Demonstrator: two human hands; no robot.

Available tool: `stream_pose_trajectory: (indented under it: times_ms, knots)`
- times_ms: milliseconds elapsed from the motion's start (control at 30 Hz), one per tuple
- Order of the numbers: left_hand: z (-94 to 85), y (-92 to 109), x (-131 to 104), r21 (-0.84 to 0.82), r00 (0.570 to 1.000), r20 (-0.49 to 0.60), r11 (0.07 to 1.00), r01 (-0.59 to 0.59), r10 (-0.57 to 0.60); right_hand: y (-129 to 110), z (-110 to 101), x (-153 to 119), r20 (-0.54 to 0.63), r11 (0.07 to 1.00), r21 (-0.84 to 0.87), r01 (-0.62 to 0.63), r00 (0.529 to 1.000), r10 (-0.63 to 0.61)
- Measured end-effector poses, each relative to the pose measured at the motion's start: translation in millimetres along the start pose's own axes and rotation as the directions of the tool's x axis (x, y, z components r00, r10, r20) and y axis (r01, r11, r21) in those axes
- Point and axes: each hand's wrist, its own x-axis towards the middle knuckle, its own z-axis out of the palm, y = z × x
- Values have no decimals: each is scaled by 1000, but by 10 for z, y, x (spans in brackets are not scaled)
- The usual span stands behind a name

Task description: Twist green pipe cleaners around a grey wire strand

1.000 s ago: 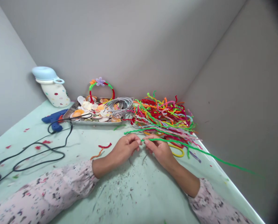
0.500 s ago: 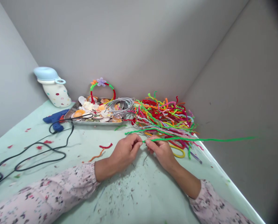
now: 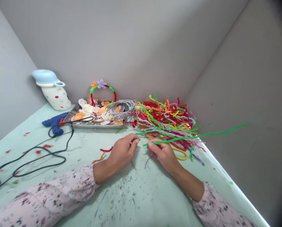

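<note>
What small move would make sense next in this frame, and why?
Probably a slight shift of the left hand to pinch the short end of the green pipe cleaner: the right hand grips it close by, while a gap separates that end from the left fingertips.

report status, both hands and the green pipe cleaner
Right hand pinching green pipe cleaner near one end. Left hand off it, fingers curled. Colourful pile just beyond the hands.

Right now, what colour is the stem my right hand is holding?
Green: the stem shows best in the head view.
</note>
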Motion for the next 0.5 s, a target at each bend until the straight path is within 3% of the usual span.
stream_pose_trajectory:
  times_ms: [167, 267, 500]
  knots:
    - [11, 83, -82, 184, 977, 203, 977, -107, 69, 47, -40, 60, -178, 996, 83, 13, 984, 2]
    - [65, 176, -169, 312, 940, 318, 922, -228, 124, 88, -60, 104, -213, 992, 126, -14, 976, 40]
    - [148, 266, -264, 500, 927, 354, 813, -298, 122, 102, -55, 115, -168, 991, 137, -11, 985, 34]
